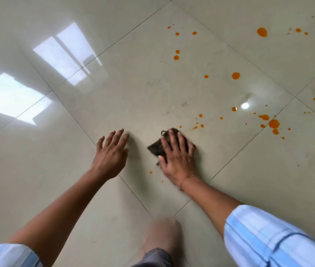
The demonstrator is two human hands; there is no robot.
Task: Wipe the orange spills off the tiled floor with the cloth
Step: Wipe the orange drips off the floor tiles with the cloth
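Note:
A small dark brown cloth [155, 148] lies bunched on the glossy cream tiled floor [152, 83], pressed flat under my right hand [177, 157]. To its left my left hand [111, 153] hovers or rests with fingers spread, holding nothing. Orange spills dot the floor: a cluster of small drops [200, 122] just beyond the cloth, larger blobs [273, 123] to the right, one drop [235, 75] farther off, another big one [262, 32] at the far right. Two tiny drops [150, 172] sit near my right wrist.
My bare knee [163, 234] is at the bottom centre. Bright window reflections [69, 53] shine on the tiles at the left, and a lamp glare [245, 106] among the spills. Dark grout lines cross the floor diagonally.

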